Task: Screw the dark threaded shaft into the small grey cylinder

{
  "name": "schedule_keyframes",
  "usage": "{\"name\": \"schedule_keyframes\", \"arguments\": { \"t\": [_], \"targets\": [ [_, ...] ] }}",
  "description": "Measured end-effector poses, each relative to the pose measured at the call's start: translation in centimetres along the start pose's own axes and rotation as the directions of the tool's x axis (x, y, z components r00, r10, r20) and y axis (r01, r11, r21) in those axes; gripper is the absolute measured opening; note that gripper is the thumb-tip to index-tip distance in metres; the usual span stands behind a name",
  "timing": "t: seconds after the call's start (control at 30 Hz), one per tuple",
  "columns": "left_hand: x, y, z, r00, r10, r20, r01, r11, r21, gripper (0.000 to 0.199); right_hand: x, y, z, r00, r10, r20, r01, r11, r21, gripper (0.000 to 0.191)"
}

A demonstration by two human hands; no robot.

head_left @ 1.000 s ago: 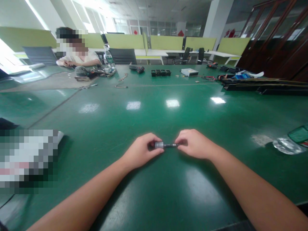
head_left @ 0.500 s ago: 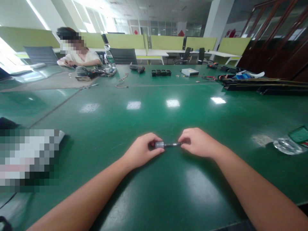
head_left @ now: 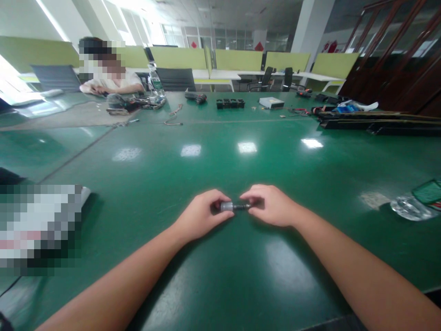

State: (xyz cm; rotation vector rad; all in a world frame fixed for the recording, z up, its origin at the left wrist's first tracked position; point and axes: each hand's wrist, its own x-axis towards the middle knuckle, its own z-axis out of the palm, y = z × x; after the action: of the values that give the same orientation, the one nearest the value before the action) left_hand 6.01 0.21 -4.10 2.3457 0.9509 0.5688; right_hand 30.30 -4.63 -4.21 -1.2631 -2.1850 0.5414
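One grey cylinder (head_left: 226, 207), clamped in the left hand (head_left: 198, 215), appears joined to a shaft (head_left: 239, 207). Whether the right hand (head_left: 274, 207) grips, and what remains, is unclear.

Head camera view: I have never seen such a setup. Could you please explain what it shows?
There is no robot: one head-worn camera looks down at a person's bare hands. All pictures come from it. The left hand holds a short, clear-grey cylinder; the right hand pinches a thin dark rod extending from it. The glossy green table also bears a clear plastic bottle at right and, farther away, a flat whitish box. Another person sits across it.
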Motion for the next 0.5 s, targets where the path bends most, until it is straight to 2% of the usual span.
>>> {"name": "schedule_keyframes", "arguments": {
  "t": [0.17, 0.37, 0.5],
  "targets": [
    [0.0, 0.0, 0.1, 1.0, 0.01, 0.009, -0.01, 1.0, -0.006, 0.022, 0.3, -0.2, 0.7, 0.998, -0.045, 0.04, 0.046, 0.999, -0.01, 0.035],
    [0.0, -0.1, 0.1, 1.0, 0.001, 0.003, -0.001, 1.0, -0.017, 0.022, 0.3, 0.0, 1.3, 0.999, 0.043, 0.002, -0.043, 0.997, 0.063, 0.048],
    [0.0, -0.1, 0.1, 1.0, 0.005, 0.004, -0.005, 1.0, -0.017, 0.022, 0.2, 0.0, 1.1, 0.999, 0.045, -0.026, -0.044, 0.998, 0.038, 0.038]
  ]
}}
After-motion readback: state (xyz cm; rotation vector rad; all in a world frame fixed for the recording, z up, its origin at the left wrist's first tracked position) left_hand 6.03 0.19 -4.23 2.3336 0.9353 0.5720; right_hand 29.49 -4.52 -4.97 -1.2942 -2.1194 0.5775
